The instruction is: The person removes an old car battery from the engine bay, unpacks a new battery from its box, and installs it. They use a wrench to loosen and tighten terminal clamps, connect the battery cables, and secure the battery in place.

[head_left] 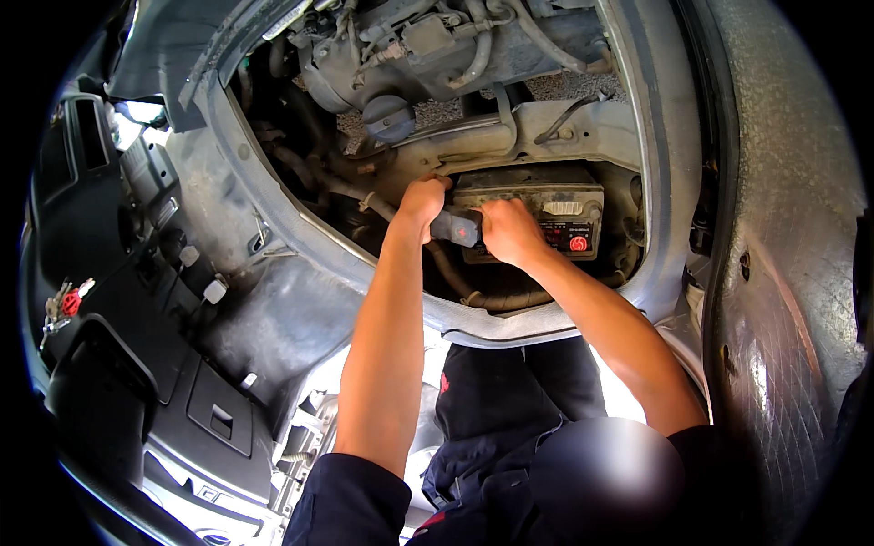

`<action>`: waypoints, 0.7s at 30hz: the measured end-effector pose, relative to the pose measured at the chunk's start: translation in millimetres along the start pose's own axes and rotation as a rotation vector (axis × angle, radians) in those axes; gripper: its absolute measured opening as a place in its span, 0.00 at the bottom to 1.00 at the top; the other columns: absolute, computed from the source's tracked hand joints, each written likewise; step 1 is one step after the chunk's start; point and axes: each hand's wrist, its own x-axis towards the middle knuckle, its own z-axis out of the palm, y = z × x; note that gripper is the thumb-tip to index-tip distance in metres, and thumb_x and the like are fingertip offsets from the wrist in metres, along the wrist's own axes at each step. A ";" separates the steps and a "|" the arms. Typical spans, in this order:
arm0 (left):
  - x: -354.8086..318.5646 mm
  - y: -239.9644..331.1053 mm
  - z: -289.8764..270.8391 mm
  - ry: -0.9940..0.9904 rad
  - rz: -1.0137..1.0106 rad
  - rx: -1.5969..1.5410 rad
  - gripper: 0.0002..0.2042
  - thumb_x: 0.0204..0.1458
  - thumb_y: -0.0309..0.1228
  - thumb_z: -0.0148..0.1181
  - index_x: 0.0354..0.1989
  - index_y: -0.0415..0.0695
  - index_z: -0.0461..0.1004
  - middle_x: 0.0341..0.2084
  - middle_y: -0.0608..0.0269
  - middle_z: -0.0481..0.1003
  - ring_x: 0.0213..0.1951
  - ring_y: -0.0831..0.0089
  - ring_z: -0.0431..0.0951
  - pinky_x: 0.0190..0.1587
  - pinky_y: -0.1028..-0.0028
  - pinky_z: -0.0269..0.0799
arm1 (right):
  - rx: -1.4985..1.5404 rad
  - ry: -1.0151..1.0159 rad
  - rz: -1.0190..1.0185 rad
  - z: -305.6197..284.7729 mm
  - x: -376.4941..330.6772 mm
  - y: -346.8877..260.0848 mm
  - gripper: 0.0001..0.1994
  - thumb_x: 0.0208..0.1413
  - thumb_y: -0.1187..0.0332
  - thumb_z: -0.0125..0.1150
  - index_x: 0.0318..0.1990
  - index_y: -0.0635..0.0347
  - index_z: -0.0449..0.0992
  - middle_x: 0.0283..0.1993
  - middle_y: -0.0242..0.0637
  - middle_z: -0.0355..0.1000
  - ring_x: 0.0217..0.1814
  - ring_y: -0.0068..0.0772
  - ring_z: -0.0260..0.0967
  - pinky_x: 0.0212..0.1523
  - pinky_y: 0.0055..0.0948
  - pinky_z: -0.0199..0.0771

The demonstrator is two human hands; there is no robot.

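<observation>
Fingers of both hands are curled shut around a short dark tool point(455, 227) with a red mark on its grip, held low in the open engine bay of a vehicle. Its long axis runs left to right between the two fists: the left hand point(421, 202) closes over its left end, knuckles up, while the right hand point(510, 232) wraps the right end, so the tool sits between them and touches both. Just right of the right hand, and partly behind it, lies the car battery point(537, 214), a flat-topped box with a red round mark on its near face; the working end of the tool is hidden, and whether it meets the battery or a fitting beside it cannot be told. Both hands stand equally near the tool, though the right one is the nearer to the battery. Farther off sits a dark round filler cap point(389, 118) among hoses and the engine. Grey bodywork point(300, 300) rims the bay on the near side, and a bunch of keys with a red tag point(64, 305) hangs at far left, well apart from the hands.
</observation>
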 end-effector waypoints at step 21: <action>22.4 -11.8 0.6 0.151 0.307 0.468 0.15 0.59 0.33 0.50 0.49 0.41 0.77 0.45 0.50 0.78 0.46 0.61 0.77 0.48 0.65 0.70 | -0.050 -0.084 0.055 -9.4 -3.2 -16.4 0.12 0.56 0.71 0.52 0.42 0.59 0.81 0.37 0.59 0.75 0.42 0.61 0.74 0.45 0.52 0.75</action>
